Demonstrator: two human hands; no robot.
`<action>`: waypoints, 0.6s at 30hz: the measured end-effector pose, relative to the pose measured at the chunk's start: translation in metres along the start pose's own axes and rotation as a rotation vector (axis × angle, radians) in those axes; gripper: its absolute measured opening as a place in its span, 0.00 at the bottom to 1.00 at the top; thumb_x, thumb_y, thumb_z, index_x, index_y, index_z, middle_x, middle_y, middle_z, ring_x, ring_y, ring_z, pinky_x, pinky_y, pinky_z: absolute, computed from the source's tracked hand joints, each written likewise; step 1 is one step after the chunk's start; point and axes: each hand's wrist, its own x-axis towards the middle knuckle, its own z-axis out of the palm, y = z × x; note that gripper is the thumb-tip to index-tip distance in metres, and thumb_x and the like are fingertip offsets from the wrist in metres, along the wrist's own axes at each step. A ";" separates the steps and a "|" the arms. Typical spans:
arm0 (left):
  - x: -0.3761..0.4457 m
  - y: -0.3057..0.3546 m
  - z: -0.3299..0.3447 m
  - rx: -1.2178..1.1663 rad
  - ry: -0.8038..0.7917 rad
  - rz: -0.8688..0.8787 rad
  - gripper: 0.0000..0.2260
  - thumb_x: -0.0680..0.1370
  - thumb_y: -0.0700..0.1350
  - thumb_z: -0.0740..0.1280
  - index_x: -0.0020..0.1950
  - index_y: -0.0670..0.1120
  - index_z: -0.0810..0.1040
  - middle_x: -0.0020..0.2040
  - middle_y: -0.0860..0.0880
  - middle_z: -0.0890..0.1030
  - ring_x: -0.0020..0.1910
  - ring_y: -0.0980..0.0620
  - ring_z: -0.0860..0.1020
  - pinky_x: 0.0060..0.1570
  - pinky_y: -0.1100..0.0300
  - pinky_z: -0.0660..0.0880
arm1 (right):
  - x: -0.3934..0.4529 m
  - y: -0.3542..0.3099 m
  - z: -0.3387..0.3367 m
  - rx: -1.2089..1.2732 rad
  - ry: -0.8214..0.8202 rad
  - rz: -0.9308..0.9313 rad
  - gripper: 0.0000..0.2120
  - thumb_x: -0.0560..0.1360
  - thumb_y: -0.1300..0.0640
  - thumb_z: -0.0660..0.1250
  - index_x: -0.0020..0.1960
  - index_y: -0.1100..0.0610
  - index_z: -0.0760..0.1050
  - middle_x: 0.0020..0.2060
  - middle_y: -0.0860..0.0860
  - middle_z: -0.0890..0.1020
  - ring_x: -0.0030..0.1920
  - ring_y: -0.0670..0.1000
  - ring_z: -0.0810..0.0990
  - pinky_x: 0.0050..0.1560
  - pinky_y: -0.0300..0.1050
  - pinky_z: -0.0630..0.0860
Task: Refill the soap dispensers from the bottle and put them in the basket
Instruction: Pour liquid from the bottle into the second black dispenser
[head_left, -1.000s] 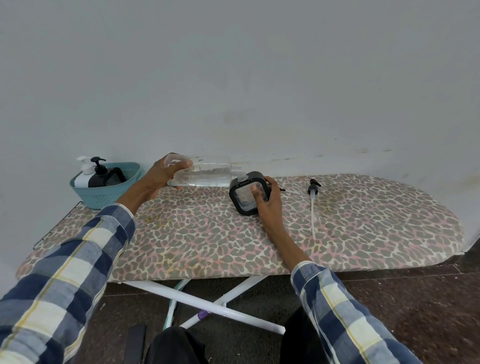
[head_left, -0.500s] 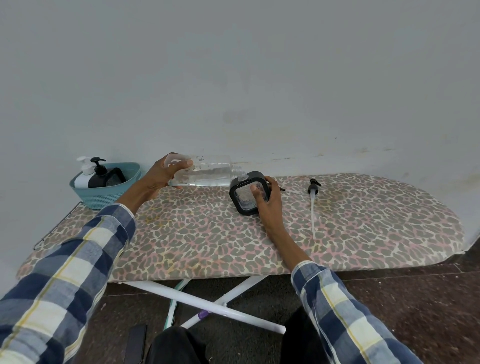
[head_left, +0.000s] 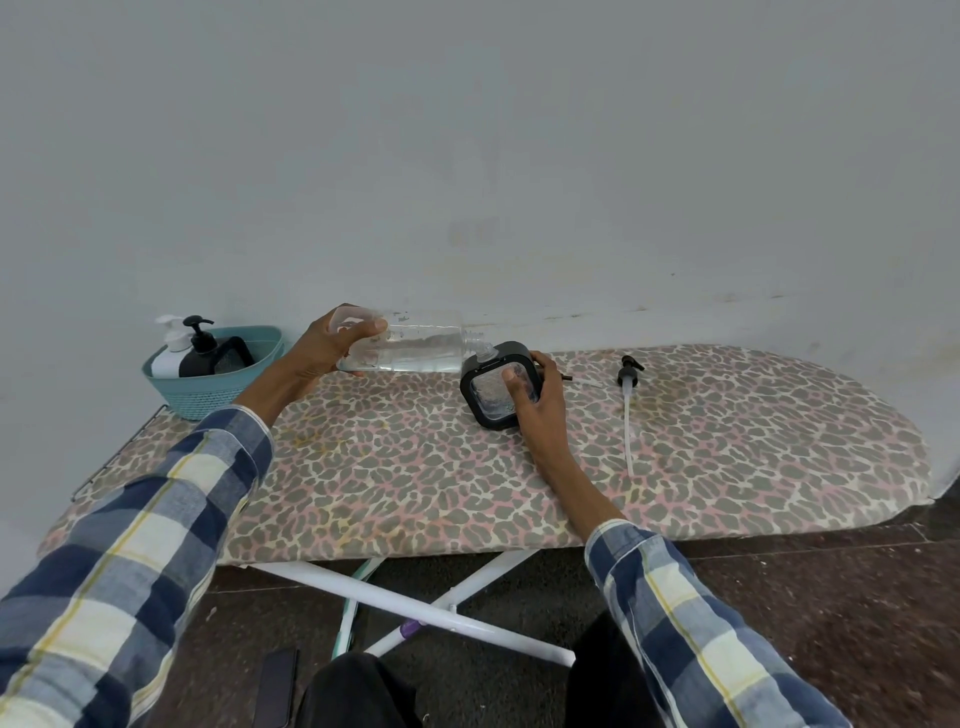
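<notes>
My left hand (head_left: 322, 348) grips the base of a clear plastic bottle (head_left: 415, 347) that lies nearly level, its neck against the top opening of a square black-framed clear dispenser (head_left: 491, 392). That dispenser stands tilted on the ironing board (head_left: 363, 467), and my right hand (head_left: 537, 397) holds it with the thumb across its front face. A black pump head with a long white tube (head_left: 628, 405) lies on the board to the right. The teal basket (head_left: 208, 395) at the board's left end holds a white dispenser (head_left: 169, 353) and a black dispenser (head_left: 202, 351).
The board carries a leopard-print cover and stands against a pale wall. Its white legs (head_left: 415, 608) cross underneath. A dark phone (head_left: 278, 686) lies on the brown floor near my knees. A thin dark piece (head_left: 563, 376) lies just behind my right hand.
</notes>
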 end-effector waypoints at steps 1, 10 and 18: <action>0.000 0.000 0.000 -0.002 -0.002 0.003 0.04 0.83 0.52 0.71 0.57 0.56 0.82 0.66 0.45 0.82 0.62 0.46 0.82 0.45 0.60 0.80 | 0.000 0.000 0.000 -0.001 -0.001 -0.001 0.27 0.82 0.44 0.71 0.76 0.52 0.69 0.69 0.51 0.76 0.69 0.49 0.76 0.69 0.42 0.73; 0.003 0.000 -0.002 0.012 -0.002 0.001 0.07 0.83 0.54 0.72 0.59 0.56 0.83 0.66 0.48 0.82 0.65 0.46 0.80 0.60 0.43 0.81 | 0.000 0.000 -0.001 0.000 -0.002 -0.005 0.27 0.82 0.44 0.71 0.76 0.53 0.69 0.68 0.51 0.76 0.69 0.49 0.76 0.69 0.44 0.74; 0.004 -0.001 -0.001 0.016 0.002 0.003 0.05 0.83 0.54 0.71 0.58 0.57 0.82 0.63 0.51 0.82 0.66 0.45 0.80 0.63 0.42 0.79 | 0.002 0.006 0.000 -0.004 0.002 0.014 0.29 0.81 0.40 0.71 0.76 0.51 0.68 0.70 0.50 0.76 0.70 0.50 0.76 0.73 0.52 0.74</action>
